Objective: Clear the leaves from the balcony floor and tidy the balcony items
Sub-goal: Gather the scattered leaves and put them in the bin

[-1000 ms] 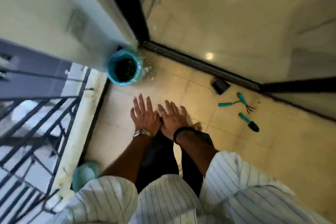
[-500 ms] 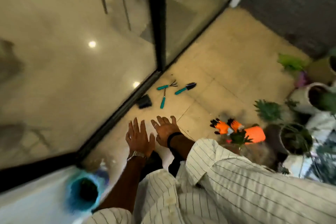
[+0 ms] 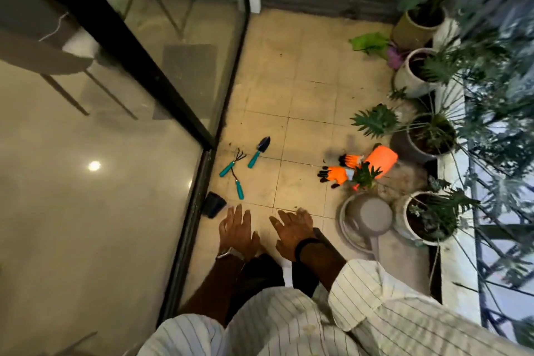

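Both hands, left hand point(image 3: 235, 230) and right hand point(image 3: 291, 233), hover empty, fingers spread, low centre. Teal-handled garden tools point(image 3: 245, 163) lie just above them; a green fallen leaf point(image 3: 368, 42) sits upper right. Stepping forward risks treading on the orange work gloves point(image 3: 342, 172).

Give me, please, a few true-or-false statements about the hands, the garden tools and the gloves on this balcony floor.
1. Both hands, left hand and right hand, are empty and open. True.
2. The teal-handled trowel lies inside the grey watering can. False: it lies on the floor tiles near the glass door.
3. The orange gloves lie on the floor beside the potted plants. True.
4. The right hand grips the hand rake. False: the rake lies untouched on the tiles.
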Available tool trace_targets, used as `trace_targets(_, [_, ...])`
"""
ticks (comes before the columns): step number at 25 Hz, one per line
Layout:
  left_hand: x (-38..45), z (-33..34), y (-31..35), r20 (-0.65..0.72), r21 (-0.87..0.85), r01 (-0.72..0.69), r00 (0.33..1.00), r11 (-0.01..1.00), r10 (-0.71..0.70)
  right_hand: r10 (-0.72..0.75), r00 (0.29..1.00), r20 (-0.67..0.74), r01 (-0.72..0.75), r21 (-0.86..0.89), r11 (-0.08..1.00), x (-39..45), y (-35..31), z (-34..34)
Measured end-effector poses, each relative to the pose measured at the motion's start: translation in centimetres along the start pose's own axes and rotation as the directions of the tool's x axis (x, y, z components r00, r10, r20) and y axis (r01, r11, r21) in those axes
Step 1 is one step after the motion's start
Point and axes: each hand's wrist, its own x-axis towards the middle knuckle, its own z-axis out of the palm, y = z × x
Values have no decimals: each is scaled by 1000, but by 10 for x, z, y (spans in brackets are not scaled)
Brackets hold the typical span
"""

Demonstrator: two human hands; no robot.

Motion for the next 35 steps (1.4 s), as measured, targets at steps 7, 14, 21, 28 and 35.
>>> trace_targets(7, [54, -50, 72, -33, 57, -151, 988, 987, 153, 199, 980, -12, -194, 179, 965, 5, 83, -18])
trace_targets(14, [134, -120, 166, -121, 30, -221, 967, 975, 223, 270, 953, -139, -221, 296, 929, 32, 183, -93])
trace_targets(21, [215, -182, 201, -88, -32, -243, 967, 970, 239, 321, 937, -135, -268, 310, 912, 77, 262, -144])
trace_targets(28, [400, -242, 226, 6, -88, -381, 924, 920, 383, 376, 926, -13, -339, 403, 850, 191, 342, -212])
trace_targets(35, [564, -307, 246, 183, -133, -366, 904, 921, 386, 493, 869, 38, -448, 486, 751, 307, 418, -323])
